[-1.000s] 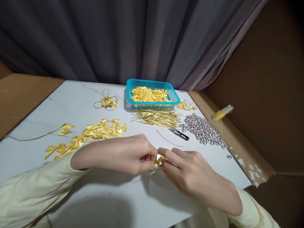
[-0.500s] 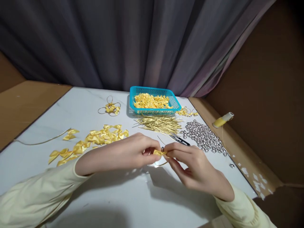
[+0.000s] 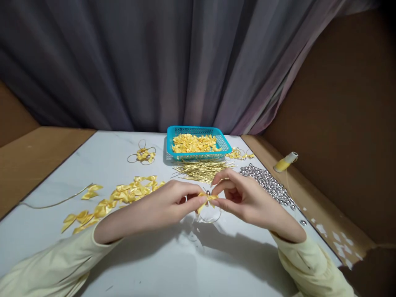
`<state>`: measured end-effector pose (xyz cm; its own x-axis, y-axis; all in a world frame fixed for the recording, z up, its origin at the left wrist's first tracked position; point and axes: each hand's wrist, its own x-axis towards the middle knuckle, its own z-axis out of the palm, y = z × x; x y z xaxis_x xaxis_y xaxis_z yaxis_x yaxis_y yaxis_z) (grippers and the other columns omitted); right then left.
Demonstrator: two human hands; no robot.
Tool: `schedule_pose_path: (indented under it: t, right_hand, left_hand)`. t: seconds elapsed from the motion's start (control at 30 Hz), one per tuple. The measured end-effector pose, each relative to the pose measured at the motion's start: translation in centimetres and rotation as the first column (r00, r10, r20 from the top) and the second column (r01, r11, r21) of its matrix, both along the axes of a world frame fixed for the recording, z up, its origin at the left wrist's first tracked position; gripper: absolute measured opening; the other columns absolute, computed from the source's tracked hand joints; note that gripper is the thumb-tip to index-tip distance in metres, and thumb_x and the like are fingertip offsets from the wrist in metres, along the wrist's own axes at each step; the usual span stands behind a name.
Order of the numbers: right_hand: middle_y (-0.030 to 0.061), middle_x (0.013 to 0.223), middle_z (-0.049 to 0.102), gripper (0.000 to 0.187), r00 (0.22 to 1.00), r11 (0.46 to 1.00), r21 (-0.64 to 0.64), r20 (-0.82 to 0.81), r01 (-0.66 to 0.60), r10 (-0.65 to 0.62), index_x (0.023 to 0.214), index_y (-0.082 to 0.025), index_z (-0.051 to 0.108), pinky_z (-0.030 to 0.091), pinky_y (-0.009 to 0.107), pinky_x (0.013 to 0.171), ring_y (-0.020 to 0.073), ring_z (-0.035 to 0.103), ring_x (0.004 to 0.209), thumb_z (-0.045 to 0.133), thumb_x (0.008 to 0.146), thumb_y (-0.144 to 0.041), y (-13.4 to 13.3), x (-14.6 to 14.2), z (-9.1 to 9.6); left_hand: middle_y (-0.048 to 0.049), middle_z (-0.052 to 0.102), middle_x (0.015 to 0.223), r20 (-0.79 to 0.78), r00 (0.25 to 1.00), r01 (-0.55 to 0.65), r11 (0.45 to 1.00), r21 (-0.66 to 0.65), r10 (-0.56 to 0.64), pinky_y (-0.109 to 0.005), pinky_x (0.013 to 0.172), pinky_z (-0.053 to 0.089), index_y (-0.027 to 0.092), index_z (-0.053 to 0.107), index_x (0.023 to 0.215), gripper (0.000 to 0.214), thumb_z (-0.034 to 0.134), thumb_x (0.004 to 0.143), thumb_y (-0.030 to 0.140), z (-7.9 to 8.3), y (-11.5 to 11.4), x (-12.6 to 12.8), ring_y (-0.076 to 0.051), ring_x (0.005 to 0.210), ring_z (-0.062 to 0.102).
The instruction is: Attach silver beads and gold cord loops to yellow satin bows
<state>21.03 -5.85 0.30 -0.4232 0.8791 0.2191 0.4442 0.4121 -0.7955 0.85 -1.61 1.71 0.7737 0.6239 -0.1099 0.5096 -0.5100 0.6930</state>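
Over the middle of the table, my left hand [image 3: 182,202] pinches a small yellow satin bow [image 3: 209,196] by its left side. At the bow's right side my right hand [image 3: 244,202] has its thumb and a finger closed, with the index finger arched above. A silver bead [image 3: 208,192] sits at the top of the bow. A thin gold cord loop [image 3: 213,222] hangs below the bow. Just beyond my hands lies a bundle of gold cords [image 3: 201,170]. Loose yellow bows [image 3: 133,189] are scattered past my left forearm.
A blue basket [image 3: 201,156] of yellow bows stands at the back. Silver beads [image 3: 266,181] are heaped at the right. Looped bow pieces [image 3: 145,155] lie back left, others [image 3: 241,154] beside the basket. A yellow thread spool [image 3: 286,162] rests on the cardboard edge.
My right index finger has lifted off and arched upward. The bow is turned, and its cord loop now shows more fully. The scissors are now hidden behind my right hand. The view has tilted up slightly.
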Motion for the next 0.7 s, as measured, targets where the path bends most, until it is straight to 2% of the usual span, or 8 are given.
schedule_pose_path:
  t: [0.13,0.27,0.4,0.57,0.7]
  right_hand:
    - [-0.0027,0.074,0.063,0.021,0.998,0.997,-0.069,-0.055,-0.032,0.028,0.093,-0.02,0.044,0.029,0.018,0.041,0.0044,0.035,0.046,0.06,0.08,-0.018,0.5,0.1,-0.1]
    - [-0.0023,0.075,0.065,0.02,0.998,0.997,-0.067,-0.046,-0.048,0.045,0.091,-0.019,0.044,0.031,0.017,0.042,0.0042,0.037,0.046,0.059,0.079,-0.014,0.5,0.2,0.0]
    - [-0.0024,0.074,0.067,0.022,0.998,0.998,0.001,0.007,-0.057,0.057,0.093,-0.019,0.043,0.031,0.017,0.043,0.0043,0.038,0.045,0.055,0.079,-0.008,0.3,0.3,0.1]
    - [-0.0039,0.071,0.065,0.031,0.995,0.994,0.096,0.087,-0.057,0.048,0.092,-0.019,0.042,0.027,0.017,0.042,0.004,0.032,0.044,0.051,0.072,0.003,-0.1,0.4,0.0]
    - [-0.0046,0.069,0.064,0.033,0.993,0.991,0.131,0.115,-0.042,0.027,0.09,-0.019,0.041,0.026,0.016,0.043,0.0047,0.028,0.045,0.049,0.069,0.005,-0.1,0.5,0.0]
  left_hand:
    - [0.0048,0.042,0.061,-0.04,0.999,0.029,1.0,-0.004,-0.029,-0.021,0.051,0.029,0.015,0.054,0.069,0.035,0.036,0.09,0.038,0.0,0.1,0.0,-0.008,0.056,0.038]
    - [0.0045,0.046,0.064,-0.041,0.997,0.056,0.997,-0.052,-0.059,-0.02,0.051,0.029,0.016,0.059,0.076,0.03,0.037,0.09,0.032,0.0,0.3,0.1,-0.008,0.057,0.039]
    - [0.0048,0.047,0.065,-0.054,0.997,0.043,0.993,-0.109,-0.049,-0.02,0.05,0.03,0.017,0.06,0.08,0.028,0.039,0.089,0.034,-0.2,0.4,0.2,-0.008,0.056,0.039]
    - [0.0047,0.044,0.063,-0.043,0.999,0.023,0.989,-0.148,-0.03,-0.02,0.049,0.029,0.016,0.055,0.071,0.034,0.038,0.089,0.039,-0.7,0.6,0.4,-0.008,0.055,0.037]
    - [0.0038,0.049,0.065,-0.006,0.999,0.04,0.994,-0.1,-0.04,-0.02,0.052,0.031,0.016,0.057,0.072,0.034,0.037,0.09,0.036,-1.0,0.7,0.5,-0.009,0.058,0.042]
